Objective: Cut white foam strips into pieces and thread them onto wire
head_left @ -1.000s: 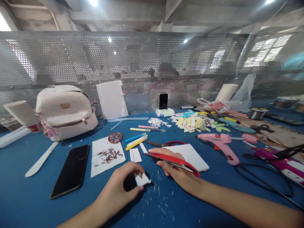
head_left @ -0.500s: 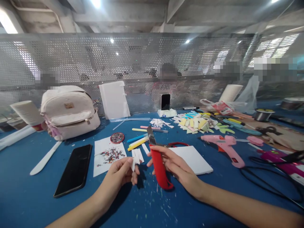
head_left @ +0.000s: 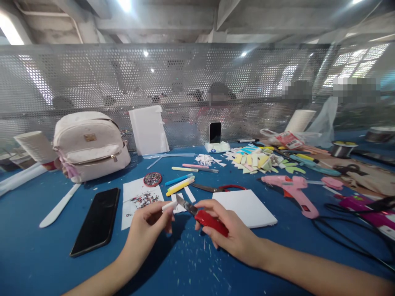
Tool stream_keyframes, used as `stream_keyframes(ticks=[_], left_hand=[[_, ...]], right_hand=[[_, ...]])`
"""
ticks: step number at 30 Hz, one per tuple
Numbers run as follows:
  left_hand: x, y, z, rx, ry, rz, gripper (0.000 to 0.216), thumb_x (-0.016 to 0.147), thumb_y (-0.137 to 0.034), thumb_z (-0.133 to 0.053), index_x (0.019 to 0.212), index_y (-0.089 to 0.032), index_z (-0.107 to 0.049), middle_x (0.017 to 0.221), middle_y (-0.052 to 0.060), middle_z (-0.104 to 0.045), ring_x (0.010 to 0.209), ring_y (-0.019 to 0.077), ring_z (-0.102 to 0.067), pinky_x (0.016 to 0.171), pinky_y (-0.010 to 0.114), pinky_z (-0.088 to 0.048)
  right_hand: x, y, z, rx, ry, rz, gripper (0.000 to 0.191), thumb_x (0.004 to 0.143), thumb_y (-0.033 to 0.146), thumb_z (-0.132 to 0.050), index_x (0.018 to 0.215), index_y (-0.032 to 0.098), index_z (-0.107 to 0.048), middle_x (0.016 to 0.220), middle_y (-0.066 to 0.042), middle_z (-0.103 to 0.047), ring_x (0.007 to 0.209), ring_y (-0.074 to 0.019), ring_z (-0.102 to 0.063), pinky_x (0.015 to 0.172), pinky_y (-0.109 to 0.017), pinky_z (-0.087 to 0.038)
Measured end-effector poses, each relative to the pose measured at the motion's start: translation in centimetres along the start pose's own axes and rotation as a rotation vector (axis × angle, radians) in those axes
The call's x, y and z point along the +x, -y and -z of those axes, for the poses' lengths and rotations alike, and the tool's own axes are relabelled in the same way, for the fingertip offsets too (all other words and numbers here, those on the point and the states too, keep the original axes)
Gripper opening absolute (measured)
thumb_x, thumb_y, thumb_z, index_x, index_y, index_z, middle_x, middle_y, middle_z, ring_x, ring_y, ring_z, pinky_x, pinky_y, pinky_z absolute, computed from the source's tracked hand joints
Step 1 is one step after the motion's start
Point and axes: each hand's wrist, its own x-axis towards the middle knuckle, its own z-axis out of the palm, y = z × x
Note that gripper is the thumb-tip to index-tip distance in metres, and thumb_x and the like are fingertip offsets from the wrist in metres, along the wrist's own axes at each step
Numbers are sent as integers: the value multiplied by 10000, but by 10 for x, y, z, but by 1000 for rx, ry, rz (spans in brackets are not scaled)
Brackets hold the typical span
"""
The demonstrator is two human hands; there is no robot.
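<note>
My left hand (head_left: 148,228) pinches a small white foam piece (head_left: 169,205) between thumb and fingertips, held just above the blue table. My right hand (head_left: 230,234) is wrapped around a red utility knife (head_left: 210,220), whose bare blade points left toward the white piece and nearly reaches it. A white foam board (head_left: 245,207) lies just behind my right hand. Thin white strips (head_left: 182,199) lie on the table behind both hands.
A black phone (head_left: 95,222) and a sheet with glitter (head_left: 140,199) lie left. Red scissors (head_left: 216,188), coloured sticks (head_left: 180,183), a pink glue gun (head_left: 291,189) with cables, cut coloured scraps (head_left: 253,160), a white backpack (head_left: 89,146) and a perforated screen (head_left: 185,86) stand behind.
The knife swung from lying flat, to upright, to tilted with its blade toward the white piece. My left hand lifted the piece off the table and turned it.
</note>
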Motion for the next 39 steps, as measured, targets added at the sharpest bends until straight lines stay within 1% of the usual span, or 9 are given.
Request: stream_keyframes(ticks=[3,9,13,17,21,24,27,33,39], left_hand=[[-1,-2,2,140,-19,-127,291,910,-328,-584,699,-157,-690,564,-10,-598,479,125,-601,513,208,-474],[-2,-2,2,237,-17,-231,295,908,-252,-565,647,-165,-671,549,-7,-603,474,123,-606,500,189,-462],[-2,-2,3,287,-24,-295,289,910,-223,-556,658,-170,-685,563,2,-620,498,129,-606,517,196,-460],[-2,-4,5,333,-29,-342,252,907,-206,-569,708,-179,-721,574,10,-631,523,144,-589,536,219,-444],[-3,-3,9,468,-29,-410,206,909,-175,-589,793,-180,-760,597,30,-652,552,167,-599,554,242,-444],[-3,2,12,558,-20,-502,190,905,-145,-594,915,-173,-781,674,67,-697,586,181,-629,558,244,-454],[-1,8,16,618,-8,-569,231,889,-123,-604,1018,-184,-786,685,78,-695,577,179,-617,565,249,-457],[3,11,23,657,17,-596,233,826,-106,-651,953,-211,-815,685,90,-701,563,175,-598,560,254,-437],[3,10,22,663,3,-596,273,863,-119,-620,1056,-204,-793,662,72,-678,556,168,-596,564,247,-446]], right_hand=[[0,3,0,-70,21,-22,322,1019,342,-497,1315,252,-407,1033,-56,-698,567,-100,-565,564,-249,-488],[2,9,-1,-138,55,-50,323,1013,351,-474,1306,217,-445,1004,-62,-689,590,-124,-598,576,-262,-475],[2,11,-1,-172,52,-43,305,1013,348,-458,1282,205,-467,969,-61,-699,598,-139,-600,576,-262,-461],[2,11,-1,-197,20,-10,293,1005,329,-475,1264,194,-488,922,-63,-707,692,-179,-647,622,-271,-470],[1,11,-3,-212,-11,9,280,1003,322,-487,1254,198,-499,905,-69,-708,752,-207,-669,646,-283,-477],[1,11,-6,-229,-20,10,270,1002,317,-484,1245,202,-495,915,-73,-704,734,-206,-663,621,-279,-466],[1,10,-9,-261,-23,-9,258,1007,323,-459,1236,206,-488,883,-60,-692,673,-195,-641,589,-276,-439],[2,8,-12,-255,-23,-23,253,1004,326,-450,1227,207,-471,907,-67,-691,716,-211,-653,607,-286,-421],[1,10,-11,-237,-26,-37,240,1010,333,-430,1212,213,-478,878,-52,-675,642,-185,-612,562,-267,-384]])
